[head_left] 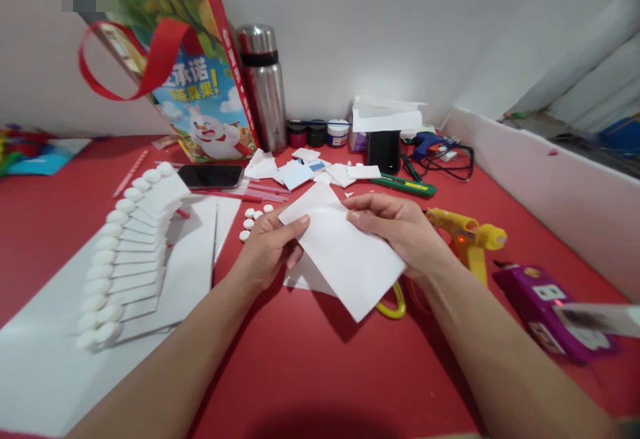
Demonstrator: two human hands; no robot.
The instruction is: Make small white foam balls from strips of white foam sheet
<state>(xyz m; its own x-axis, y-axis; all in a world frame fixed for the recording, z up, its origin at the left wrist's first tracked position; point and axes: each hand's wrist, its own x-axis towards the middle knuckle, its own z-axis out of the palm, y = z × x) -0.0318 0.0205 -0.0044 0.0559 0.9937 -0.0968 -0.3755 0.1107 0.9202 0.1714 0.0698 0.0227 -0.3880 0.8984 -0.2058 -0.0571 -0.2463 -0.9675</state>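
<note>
A blank white sheet of paper [345,252] is held tilted above the red table between both hands. My left hand [275,242] pinches its left edge, thumb on top. On the right edge, my right hand [393,226] grips it with the thumb on the upper face. Beneath it lies another white piece [307,276], partly covered. Yellow-handled scissors [395,302] show only a loop beside the sheet. Several small white discs [247,224] lie just past my left hand. To the left stands a curved row of white strips tipped with white discs [135,252].
A yellow glue gun [467,236] lies right of my right hand, near a purple power box [555,312]. White scraps [300,169], a green cutter [407,184] and a phone [210,176] lie farther back. A steel flask [265,92] and a gift box [200,86] stand by the wall.
</note>
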